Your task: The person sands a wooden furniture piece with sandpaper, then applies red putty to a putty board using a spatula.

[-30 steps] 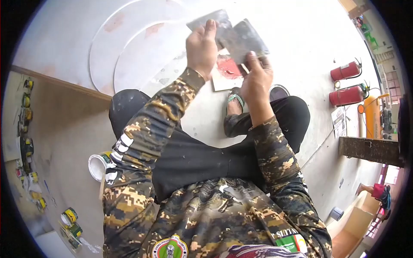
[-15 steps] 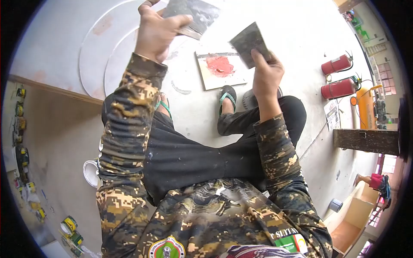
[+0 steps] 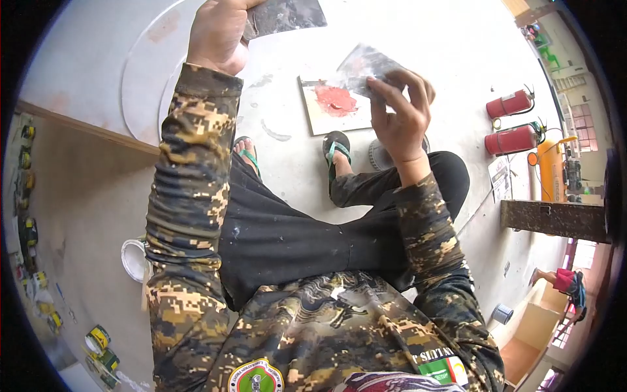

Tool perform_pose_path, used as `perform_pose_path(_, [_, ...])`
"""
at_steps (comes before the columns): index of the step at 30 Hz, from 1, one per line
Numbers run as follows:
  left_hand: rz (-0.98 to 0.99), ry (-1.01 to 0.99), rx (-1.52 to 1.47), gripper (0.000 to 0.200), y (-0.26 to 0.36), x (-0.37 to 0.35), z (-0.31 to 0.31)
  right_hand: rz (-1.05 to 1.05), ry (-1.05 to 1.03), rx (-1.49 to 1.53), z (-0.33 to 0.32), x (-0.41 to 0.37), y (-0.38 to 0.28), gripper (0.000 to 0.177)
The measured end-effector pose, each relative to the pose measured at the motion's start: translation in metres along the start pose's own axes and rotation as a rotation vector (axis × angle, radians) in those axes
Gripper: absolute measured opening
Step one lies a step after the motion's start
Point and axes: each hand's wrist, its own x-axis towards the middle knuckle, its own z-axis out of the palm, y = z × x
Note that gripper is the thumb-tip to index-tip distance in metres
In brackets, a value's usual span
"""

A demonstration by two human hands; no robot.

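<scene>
My left hand, near the top edge of the view, is closed on a flat grey putty scraper with smears on its face. In my right hand a second thin putty scraper is gripped between thumb and fingers; it is slightly blurred and tilted. Below and left of that blade lies a pale square board on the floor. A spread of red paste, which looks like putty, covers the board's middle. The two scrapers are apart, both held above the floor.
A large pale panel with a curved line stands at the left. Beside my right knee is a grey round can. Red fire extinguishers and an orange cylinder stand right. A white bucket sits left; another person is far right.
My left hand and its scraper have moved up and left. My right hand has shifted slightly down, its fingers have spread more, and its scraper has turned to show a shinier face.
</scene>
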Motion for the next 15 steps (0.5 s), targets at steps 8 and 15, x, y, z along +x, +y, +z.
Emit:
perform_pose_path(8, [-0.087, -0.255, 0.382, 0.018, -0.027, 0.012, -0.022, 0.428, -0.579, 0.38, -0.002, 0.05, 0.061, 0.041])
perform_pose_path(15, [-0.213, -0.211, 0.7, 0.04, -0.027, 0.022, -0.084, 0.772, -1.136, 0.462, 0.088, -0.028, 0.156, 0.036])
